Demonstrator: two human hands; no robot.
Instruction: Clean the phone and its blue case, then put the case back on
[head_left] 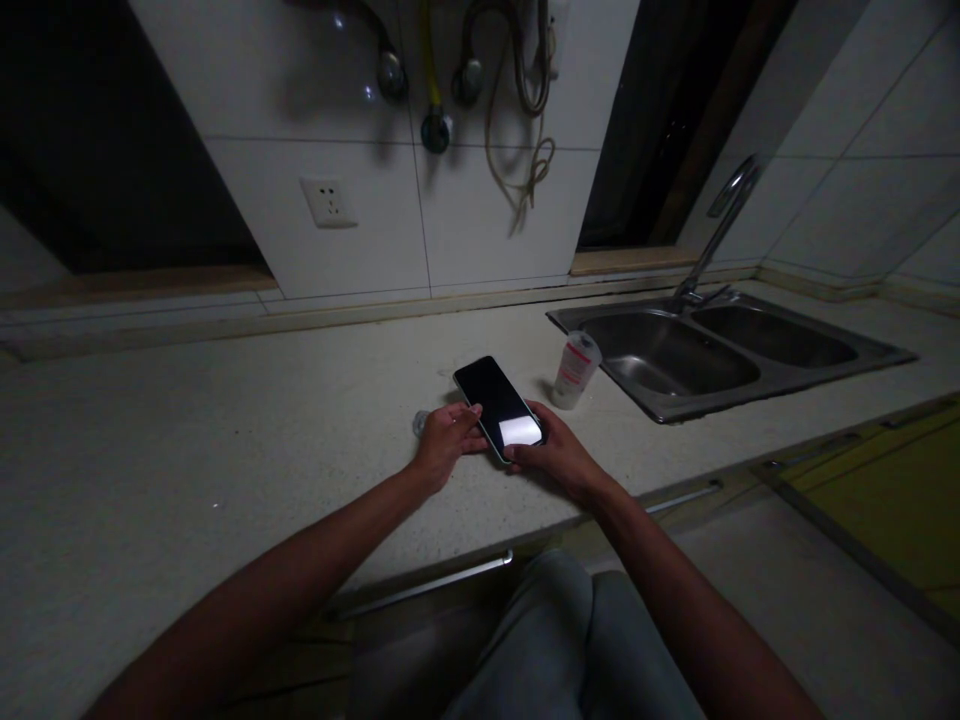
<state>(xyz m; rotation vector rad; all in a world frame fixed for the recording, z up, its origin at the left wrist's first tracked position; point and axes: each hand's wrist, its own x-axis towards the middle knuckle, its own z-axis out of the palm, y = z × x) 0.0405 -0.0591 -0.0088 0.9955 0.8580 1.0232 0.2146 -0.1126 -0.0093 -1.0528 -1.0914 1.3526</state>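
Head view, near to far. Nearest, grey trousers [551,640] below the bench [225,420] edge. Above it, I log both hands on one smartphone [489,395], out over the bench near its front. Left hand [450,442]: closed on the phone's left long side, thumb over the edge. Right hand [550,448]: gripping the lower right corner, thumb at the bottom edge.

Progress, my judgement: pick-up done, two-handed hold established; setting down not done. Screen dark except a white patch at the lower end, probably glare; whether it is switched on I cannot tell. No brand or text legible on it.

Just beside the left hand, a small clear object [418,424], partly hidden, unidentified. Right of the phone, a plastic cup [576,370], untouched; red print on its side, too small for me to read. Farther, double-bowl sink [757,352]; on the wall, a power socket [328,203], no lettering I can make out.
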